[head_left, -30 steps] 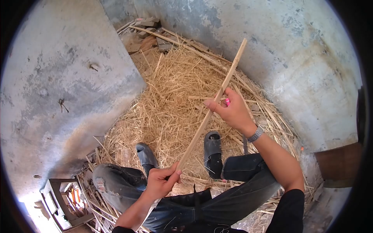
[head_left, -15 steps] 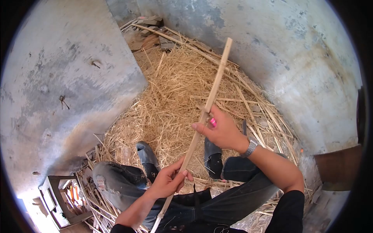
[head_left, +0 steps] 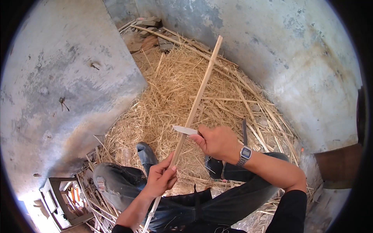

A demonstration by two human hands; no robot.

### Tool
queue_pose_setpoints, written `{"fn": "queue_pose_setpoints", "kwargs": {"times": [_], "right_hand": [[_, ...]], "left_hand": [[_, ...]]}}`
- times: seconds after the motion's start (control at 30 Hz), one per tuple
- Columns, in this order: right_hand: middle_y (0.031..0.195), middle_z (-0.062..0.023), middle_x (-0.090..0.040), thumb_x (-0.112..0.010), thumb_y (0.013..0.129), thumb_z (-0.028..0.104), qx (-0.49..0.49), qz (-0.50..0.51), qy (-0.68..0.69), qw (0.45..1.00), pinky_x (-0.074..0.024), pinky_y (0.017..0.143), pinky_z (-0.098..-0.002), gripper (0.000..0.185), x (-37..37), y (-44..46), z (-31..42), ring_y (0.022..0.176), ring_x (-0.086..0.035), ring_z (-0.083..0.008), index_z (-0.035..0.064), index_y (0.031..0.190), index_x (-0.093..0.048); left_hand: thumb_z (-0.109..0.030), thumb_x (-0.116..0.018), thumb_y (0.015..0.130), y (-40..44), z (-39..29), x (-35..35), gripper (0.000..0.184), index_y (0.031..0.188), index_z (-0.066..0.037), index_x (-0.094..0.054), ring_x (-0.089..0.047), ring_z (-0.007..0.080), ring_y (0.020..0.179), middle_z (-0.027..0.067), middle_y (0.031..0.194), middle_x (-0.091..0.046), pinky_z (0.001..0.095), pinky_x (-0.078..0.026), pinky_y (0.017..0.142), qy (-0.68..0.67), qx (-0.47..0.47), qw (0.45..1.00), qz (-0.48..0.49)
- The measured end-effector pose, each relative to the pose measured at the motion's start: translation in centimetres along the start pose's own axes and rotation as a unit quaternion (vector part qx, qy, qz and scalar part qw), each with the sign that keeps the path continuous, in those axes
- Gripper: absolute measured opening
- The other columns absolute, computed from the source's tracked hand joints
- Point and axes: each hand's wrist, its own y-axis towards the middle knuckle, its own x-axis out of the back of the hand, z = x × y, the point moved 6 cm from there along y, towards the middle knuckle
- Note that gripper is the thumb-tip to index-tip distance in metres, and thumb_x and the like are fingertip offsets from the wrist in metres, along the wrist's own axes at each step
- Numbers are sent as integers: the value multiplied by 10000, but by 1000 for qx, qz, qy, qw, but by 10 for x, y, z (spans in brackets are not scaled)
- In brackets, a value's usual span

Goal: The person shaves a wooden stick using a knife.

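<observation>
A long, pale bamboo strip [head_left: 200, 92] slants up and away from my lap. My left hand [head_left: 161, 176] is closed round its lower part, thumb on top. In my right hand [head_left: 219, 141] is a knife [head_left: 185, 130], its handle mostly hidden in the fist. The blade points left and lies across the strip, above my left hand. Whether its edge bites into the strip I cannot tell. A watch [head_left: 244, 154] is on my right wrist.
Shavings [head_left: 171, 85] cover the floor in front of my legs. Several long strips [head_left: 248, 103] lie along the right wall [head_left: 295, 58]. A dark flat bar [head_left: 244, 132] stands out beyond my right hand. At lower left is a wooden frame [head_left: 58, 202].
My right hand no longer grips the strip with its thumb; it has moved down, and the knife blade now shows across the strip. The strip's top and my left hand shifted slightly left.
</observation>
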Motion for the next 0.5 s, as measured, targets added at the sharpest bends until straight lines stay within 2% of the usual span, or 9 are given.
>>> {"fn": "queue_pose_setpoints", "kwargs": {"times": [0.1, 0.17, 0.2, 0.27, 0.3, 0.37, 0.4, 0.5], "right_hand": [[513, -140, -555, -528, 1046, 476, 18, -8, 20, 1000, -461, 423, -484, 444, 1, -6, 10, 473, -609, -378, 80, 854, -587], [516, -141, -557, -529, 1046, 478, 66, 56, -17, 996, -459, 424, -480, 451, -13, -17, 29, 468, -602, -376, 80, 842, -585], [516, -141, -557, -529, 1046, 478, 66, 56, -17, 996, -459, 424, -480, 451, -12, -12, 24, 468, -602, -376, 80, 842, -585], [515, -136, -555, -543, 1038, 481, -8, -20, -69, 997, -459, 427, -477, 445, 4, 9, -7, 464, -600, -369, 84, 843, -591], [515, -136, -555, -543, 1038, 481, -8, -21, -70, 997, -459, 427, -477, 445, 11, 18, -22, 464, -600, -369, 84, 843, -591], [508, -117, -579, -509, 1036, 531, -46, -83, -42, 995, -483, 417, -455, 460, 34, 30, -50, 450, -617, -342, 100, 928, -629], [508, -117, -579, -509, 1036, 531, -44, -84, -46, 994, -483, 417, -455, 460, 34, 26, -43, 450, -617, -342, 100, 928, -629], [541, -130, -572, -579, 1016, 462, 46, 47, -4, 998, -471, 457, -491, 388, -1, -4, 12, 478, -602, -368, 107, 862, -607]], "left_hand": [[-63, -488, 1086, 3, 2, 0, 536, 1604, -67, -352, -323, 47, 481, -46, 668, -366, 230, -259, 446, 0, -5, 1000, 6], [-57, -485, 1086, 3, 7, 1, 536, 1605, -69, -351, -321, 48, 475, -45, 655, -363, 233, -263, 442, 7, -11, 1000, 12], [-57, -485, 1086, 3, 7, 2, 536, 1605, -69, -351, -321, 48, 475, -45, 655, -363, 233, -263, 442, 8, -11, 1000, 12], [-51, -484, 1086, 1, 7, 6, 537, 1605, -68, -349, -328, 51, 471, -40, 648, -374, 233, -268, 441, 33, 1, 999, -4], [-51, -484, 1086, 0, 7, 7, 537, 1605, -68, -349, -328, 51, 471, -40, 648, -374, 233, -268, 441, 33, 1, 999, -3], [-69, -506, 1076, -1, 8, 5, 557, 1610, -96, -350, -296, 57, 472, -23, 687, -378, 239, -260, 428, 22, -12, 999, 22], [-69, -506, 1076, 0, 7, 5, 557, 1610, -96, -350, -296, 57, 472, -23, 687, -378, 239, -260, 428, 21, -16, 999, 24], [-67, -507, 1074, 2, 8, 2, 558, 1609, -97, -352, -303, 60, 472, -18, 687, -378, 240, -262, 427, 21, -15, 999, 37]]}}
